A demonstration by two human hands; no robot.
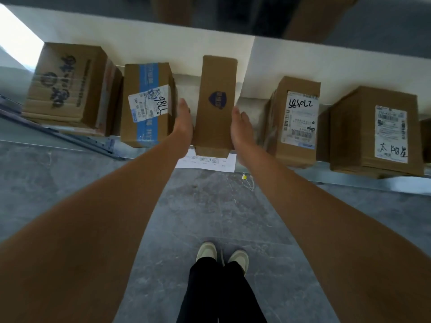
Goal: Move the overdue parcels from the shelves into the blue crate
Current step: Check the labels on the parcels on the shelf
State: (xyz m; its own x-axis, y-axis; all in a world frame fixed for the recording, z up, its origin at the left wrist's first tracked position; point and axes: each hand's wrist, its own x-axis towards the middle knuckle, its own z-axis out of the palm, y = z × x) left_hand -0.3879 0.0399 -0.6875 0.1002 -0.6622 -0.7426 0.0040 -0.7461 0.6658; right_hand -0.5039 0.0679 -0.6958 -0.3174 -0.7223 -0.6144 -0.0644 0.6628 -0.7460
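A tall narrow cardboard parcel (215,103) with a dark blue shield stamp stands on the shelf (251,170), in the middle of a row of boxes. My left hand (183,123) lies flat against its left side and my right hand (241,134) flat against its right side, fingers straight. A white paper slip (186,162) sticks out from under the parcel at the shelf edge. The blue crate is not in view.
Other parcels flank it: a printed box (67,85) at far left, a blue-taped box (145,103) marked 7786, a labelled box (296,122) and a larger labelled box (375,131) at right. White wall behind. Grey floor and my shoes (221,254) below.
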